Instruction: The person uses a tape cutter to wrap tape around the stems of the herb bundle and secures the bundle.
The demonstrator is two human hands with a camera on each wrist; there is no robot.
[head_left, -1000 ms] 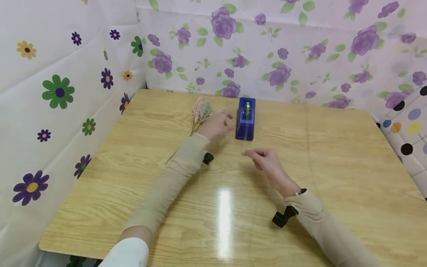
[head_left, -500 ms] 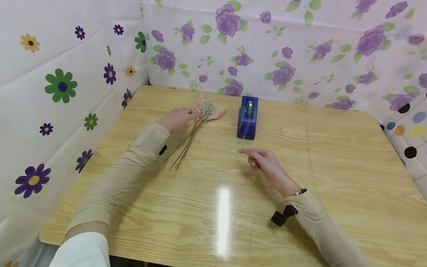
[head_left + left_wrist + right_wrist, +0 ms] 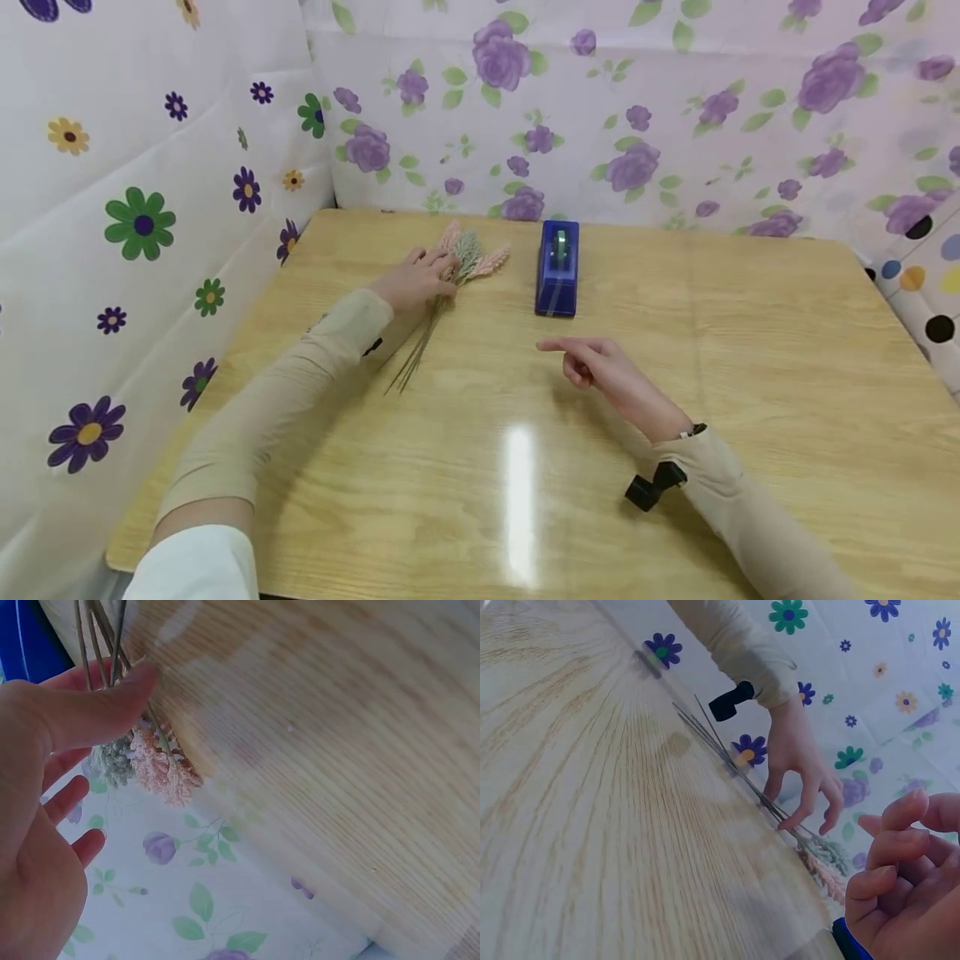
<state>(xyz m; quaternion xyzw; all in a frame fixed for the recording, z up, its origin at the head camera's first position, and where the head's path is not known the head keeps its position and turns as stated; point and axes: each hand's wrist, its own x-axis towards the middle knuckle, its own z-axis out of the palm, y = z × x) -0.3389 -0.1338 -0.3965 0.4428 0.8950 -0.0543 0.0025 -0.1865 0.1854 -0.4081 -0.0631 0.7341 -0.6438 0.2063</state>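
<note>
Pink and grey-green artificial flowers [image 3: 468, 247] lie near the back of the wooden table, thin stems [image 3: 416, 354] trailing toward the front. My left hand [image 3: 414, 283] is at the stems just below the heads. In the left wrist view, thumb and index finger of that hand [image 3: 45, 750] pinch the stems while the other fingers hang apart. A blue tape dispenser [image 3: 557, 271] stands right of the flowers, a clear strip down its front. My right hand [image 3: 615, 379] hovers before it, index finger straight and other fingers loosely curled; nothing shows in its grasp.
Floral cloth [image 3: 442, 108] hangs behind the table [image 3: 750, 350] and another flowered cloth [image 3: 67, 275] along its left side. A padded dotted surface [image 3: 911, 308] borders the right edge. Black wrist cameras [image 3: 654, 485] jut from the sleeves.
My left hand has moved left from beside the dispenser to the flowers and taken the stems between thumb and index finger. The right hand has stayed nearly in place, its index finger straightening.
</note>
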